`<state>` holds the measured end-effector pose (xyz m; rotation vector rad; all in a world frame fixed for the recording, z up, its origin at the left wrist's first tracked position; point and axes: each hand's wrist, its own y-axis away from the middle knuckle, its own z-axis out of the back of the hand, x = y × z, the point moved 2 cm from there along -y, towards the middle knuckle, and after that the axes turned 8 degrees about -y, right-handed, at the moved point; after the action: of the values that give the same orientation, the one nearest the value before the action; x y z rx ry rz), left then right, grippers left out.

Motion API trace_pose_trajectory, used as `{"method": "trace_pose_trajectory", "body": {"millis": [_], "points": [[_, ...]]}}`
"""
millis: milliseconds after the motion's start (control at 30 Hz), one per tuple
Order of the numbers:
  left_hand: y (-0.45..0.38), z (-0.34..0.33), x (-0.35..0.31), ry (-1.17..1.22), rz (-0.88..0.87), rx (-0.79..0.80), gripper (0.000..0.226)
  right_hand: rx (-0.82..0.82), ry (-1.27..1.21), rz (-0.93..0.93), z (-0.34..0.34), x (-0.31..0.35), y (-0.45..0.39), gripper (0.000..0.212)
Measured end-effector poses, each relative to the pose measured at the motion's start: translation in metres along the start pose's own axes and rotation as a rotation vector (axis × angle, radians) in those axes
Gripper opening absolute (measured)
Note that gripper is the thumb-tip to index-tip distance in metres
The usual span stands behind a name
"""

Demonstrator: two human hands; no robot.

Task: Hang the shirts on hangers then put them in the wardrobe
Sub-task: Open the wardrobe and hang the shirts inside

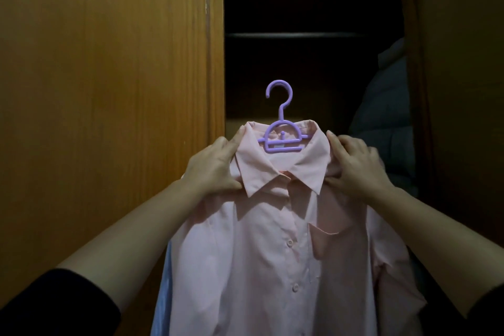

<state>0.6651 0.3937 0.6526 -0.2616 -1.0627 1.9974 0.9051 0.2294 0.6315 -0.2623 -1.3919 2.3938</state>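
Gripping the pale pink button-up cotton shirt (275, 240), already on its purple plastic hanger (282, 128), both hands' fingers (234, 142) pinch its shoulders; hanging on the dark wardrobe rail (294, 34) remains.

Pink shirt (272, 254) smooth matt cloth; hanger (282, 133) glossy purple plastic; door (109, 90) wood.
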Motion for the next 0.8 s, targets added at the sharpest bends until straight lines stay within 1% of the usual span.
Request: {"method": "trace_pose_trajectory", "body": {"millis": [100, 200, 333, 467, 567, 800], "points": [[-0.012, 0.0, 0.017, 0.061, 0.019, 0.052, 0.116, -0.022, -0.011, 0.025, -0.02, 0.005, -0.016, 0.095], [-0.02, 0.006, 0.031, 0.067, 0.03, 0.07, 0.117, -0.039, -0.08, 0.043, -0.039, 0.011, -0.03, 0.093], [-0.025, 0.023, 0.044, 0.027, 0.067, 0.009, 0.117, -0.071, -0.122, 0.085, -0.05, 0.02, -0.054, 0.096], [-0.019, 0.031, 0.054, -0.024, 0.059, -0.038, 0.117, -0.107, -0.158, 0.151, -0.049, 0.029, -0.073, 0.096], [-0.012, 0.031, 0.054, -0.056, 0.049, -0.013, 0.117, -0.101, -0.16, 0.171, -0.051, 0.028, -0.077, 0.096], [-0.013, 0.036, 0.049, 0.026, 0.093, 0.105, 0.119, -0.105, -0.178, 0.198, -0.046, 0.022, -0.072, 0.094]]}}
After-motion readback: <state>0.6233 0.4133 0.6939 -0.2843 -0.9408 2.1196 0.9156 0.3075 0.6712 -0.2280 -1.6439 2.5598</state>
